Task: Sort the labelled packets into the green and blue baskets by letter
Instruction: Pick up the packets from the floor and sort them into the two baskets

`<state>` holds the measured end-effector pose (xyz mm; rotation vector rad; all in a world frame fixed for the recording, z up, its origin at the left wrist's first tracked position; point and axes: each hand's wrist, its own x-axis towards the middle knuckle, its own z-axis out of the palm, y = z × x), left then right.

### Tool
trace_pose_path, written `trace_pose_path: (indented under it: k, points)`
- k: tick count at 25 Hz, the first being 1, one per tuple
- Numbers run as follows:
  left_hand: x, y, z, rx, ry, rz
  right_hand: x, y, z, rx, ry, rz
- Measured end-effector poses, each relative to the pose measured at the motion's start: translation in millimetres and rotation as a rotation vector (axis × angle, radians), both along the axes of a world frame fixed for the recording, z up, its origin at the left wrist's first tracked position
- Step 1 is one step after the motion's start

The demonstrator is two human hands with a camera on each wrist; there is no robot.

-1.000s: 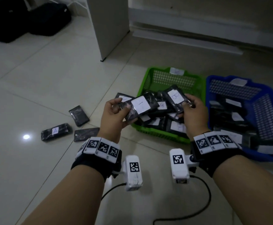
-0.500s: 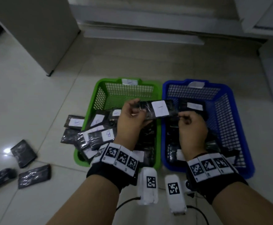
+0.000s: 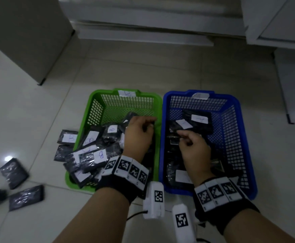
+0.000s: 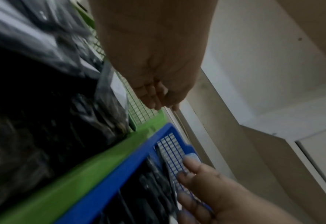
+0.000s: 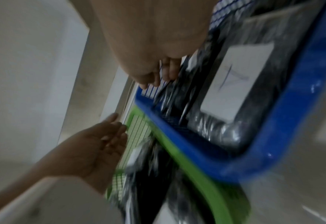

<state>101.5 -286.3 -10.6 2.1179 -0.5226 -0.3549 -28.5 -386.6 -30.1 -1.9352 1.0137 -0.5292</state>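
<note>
Both hands look empty: left hand [image 3: 139, 132] hangs loose over the green basket [image 3: 90, 106], right hand [image 3: 194, 148] over the blue basket [image 3: 234, 109], fingers slack. Seems between drops. Next I'd grab a stray packet [image 3: 13, 172] off the floor and read its label.

dim bluish light, glare spot on floor tile [image 3: 8, 158], wrist views motion-blurred, wide-angle edge distortion

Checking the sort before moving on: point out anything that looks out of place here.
The green basket overflows: labelled packets hang over its left rim, and one marked B lies outside it. Three more packets lie scattered on the floor to the left, unsorted.
</note>
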Motion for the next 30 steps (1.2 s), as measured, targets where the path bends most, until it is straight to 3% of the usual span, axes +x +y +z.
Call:
trace_pose_path:
  k: [6, 11, 14, 17, 20, 22, 24, 27, 30]
  points:
    - [50, 132, 19, -0.006, -0.162, 0.302, 48, 87, 23, -0.161, 0.142, 0.346]
    - [78, 271, 2, 0.161, -0.057, 0.465, 105, 184, 28, -0.234, 0.115, 0.592]
    - [85, 345, -26, 0.309, 0.038, 0.428, 131, 245, 24, -0.27, 0.056, 0.684]
    - [82, 397, -60, 0.52, 0.146, 0.268, 147, 299, 7, -0.267, 0.017, 0.779]
    - [71, 425, -86, 0.613, 0.065, 0.145, 166, 336, -14, -0.162, 0.173, 0.869]
    - [70, 433, -91, 0.562, -0.043, 0.161, 182, 346, -29, -0.16, 0.385, 0.833]
    - [72, 437, -87, 0.456, -0.014, 0.248, 198, 346, -42, -0.198, 0.57, 0.733]
    - [79, 433, -73, 0.2, 0.25, 0.478, 215, 340, -53, -0.244, 0.744, 0.656]
    - [88, 422, -58, -0.301, 0.561, 0.675, 218, 341, -54, -0.442, 0.804, 0.667]
